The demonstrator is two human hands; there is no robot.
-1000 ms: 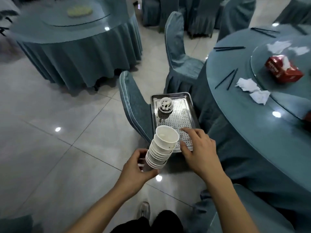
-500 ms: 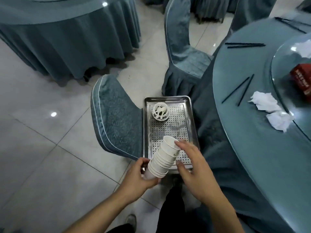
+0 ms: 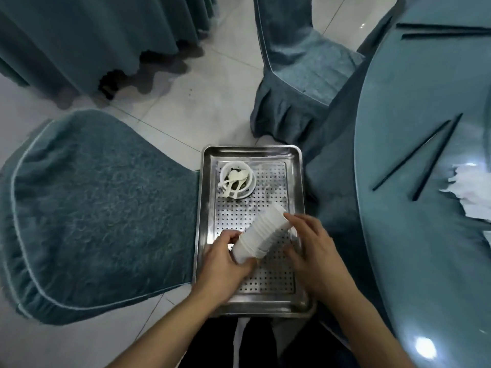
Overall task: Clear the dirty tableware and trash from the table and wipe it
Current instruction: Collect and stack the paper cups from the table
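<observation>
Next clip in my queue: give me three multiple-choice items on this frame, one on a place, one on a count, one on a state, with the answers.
1. Where does the bowl of white spoons sit?
A. far left corner of the metal tray
B. on the round table
C. on the chair seat

2. How many dark chopsticks lie in the pair next to the crumpled napkins?
A. one
B. two
C. four

3. How is the stack of white cups held?
A. upright on the table
B. tilted over the tray, left hand gripping its base, right hand at its side
C. lying loose on the floor

Answers: 1 A, the bowl stands on the perforated insert at that corner; 2 B, two sticks splay apart; 3 B, the stack leans between both hands.
</observation>
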